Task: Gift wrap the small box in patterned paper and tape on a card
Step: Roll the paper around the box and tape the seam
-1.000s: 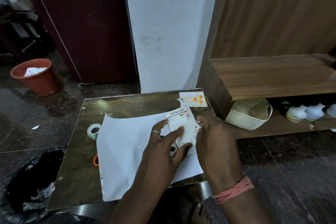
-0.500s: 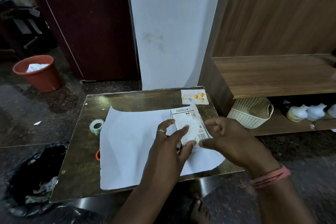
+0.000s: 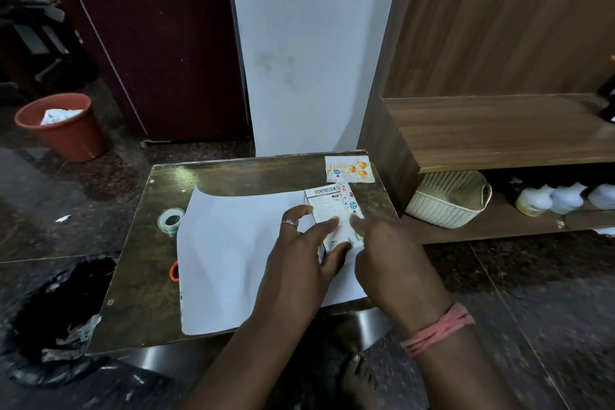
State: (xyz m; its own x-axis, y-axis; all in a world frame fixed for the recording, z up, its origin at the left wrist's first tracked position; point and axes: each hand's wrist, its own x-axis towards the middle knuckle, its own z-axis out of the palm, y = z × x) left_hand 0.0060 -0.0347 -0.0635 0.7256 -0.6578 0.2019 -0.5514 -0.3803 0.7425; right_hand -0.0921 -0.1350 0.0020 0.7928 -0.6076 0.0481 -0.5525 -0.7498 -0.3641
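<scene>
At the far left an orange-red bucket (image 3: 63, 125) with crumpled paper in it stands on the dark floor, and nearer the camera a black bin bag (image 3: 56, 319) gapes open beside the tabletop (image 3: 139, 276). On the tabletop's left part lies a roll of clear tape (image 3: 170, 219), just beside the left edge of the wrapping paper (image 3: 233, 260), which lies spread with its white underside up. An orange object (image 3: 174, 271) peeps out from under that same edge; what it is cannot be told.

The left hand (image 3: 304, 243), with a ring on one finger, grasps the small box (image 3: 332, 215): its thumb lies along the box's near end and its fingers are curled onto the left side and the printed top. The box rests on the right part of the paper, with its far end near the paper's far edge. A strip of the paper's patterned side (image 3: 349, 198) stands folded up against the box's right flank.

The right hand (image 3: 382, 250) lies just right of the box, fingers pointing at the raised paper and the box's right side; whether they pinch the paper or only press it cannot be told. A pink thread band circles that wrist.

Beyond the box, at the tabletop's far right corner, lies the card (image 3: 349, 170), apart from both hands. Farther right, a cream basket (image 3: 447, 198) sits on a low wooden shelf (image 3: 499, 130).
</scene>
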